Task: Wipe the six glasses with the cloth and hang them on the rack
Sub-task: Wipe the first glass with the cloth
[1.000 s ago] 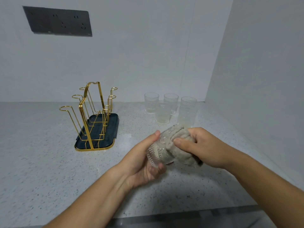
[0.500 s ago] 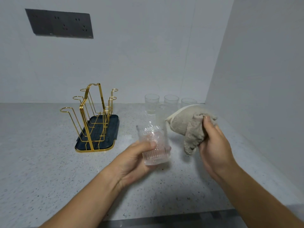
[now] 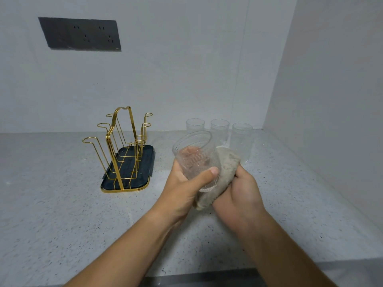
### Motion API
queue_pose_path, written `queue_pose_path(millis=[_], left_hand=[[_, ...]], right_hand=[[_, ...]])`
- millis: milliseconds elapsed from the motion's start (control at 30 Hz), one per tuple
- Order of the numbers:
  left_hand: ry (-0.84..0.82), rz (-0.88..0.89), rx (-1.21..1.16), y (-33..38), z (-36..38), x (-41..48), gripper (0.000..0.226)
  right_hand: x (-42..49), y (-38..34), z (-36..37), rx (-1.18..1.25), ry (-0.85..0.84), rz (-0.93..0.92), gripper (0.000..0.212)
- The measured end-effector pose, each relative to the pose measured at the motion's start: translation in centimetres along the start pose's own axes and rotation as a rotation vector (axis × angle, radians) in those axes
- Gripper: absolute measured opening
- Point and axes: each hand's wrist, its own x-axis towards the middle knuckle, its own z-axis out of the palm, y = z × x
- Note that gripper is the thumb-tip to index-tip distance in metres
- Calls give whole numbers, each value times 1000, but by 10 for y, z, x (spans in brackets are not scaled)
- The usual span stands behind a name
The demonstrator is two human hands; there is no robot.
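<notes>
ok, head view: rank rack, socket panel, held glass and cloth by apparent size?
1. rack, clearly largest.
2. socket panel and glass: too close to rank, and the glass sits much nearer the camera.
3. cloth, counting only its visible part; it is bunched and partly hidden behind the glass.

The rack (image 3: 113,160) stands in its tray (image 3: 148,156) on the counter (image 3: 51,204), left of centre. To its right, by the back wall (image 3: 186,79), three glasses (image 3: 219,126) stand in a row. In front of them the left hand (image 3: 182,189) holds a glass (image 3: 196,158) above the counter. The cloth (image 3: 227,164) touches its right side, held in the right hand (image 3: 242,193). A socket panel (image 3: 80,34) sits on the wall above and left of the rack.
</notes>
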Motion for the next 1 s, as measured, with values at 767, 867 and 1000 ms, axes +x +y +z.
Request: queue_pose_path(millis=[767,867,1000], left_hand=[[112,-57,-158,-8,13,-1,67],[155,-36,-184,-2,15,-3,74],[151,19,-229,7,18,-3,74]], right_hand=[[5,-1,-16,-676,273,-196,25],[2,-7,-15,-953,397,-279,22],[1,-11,-16,-1046,415,-313,39]])
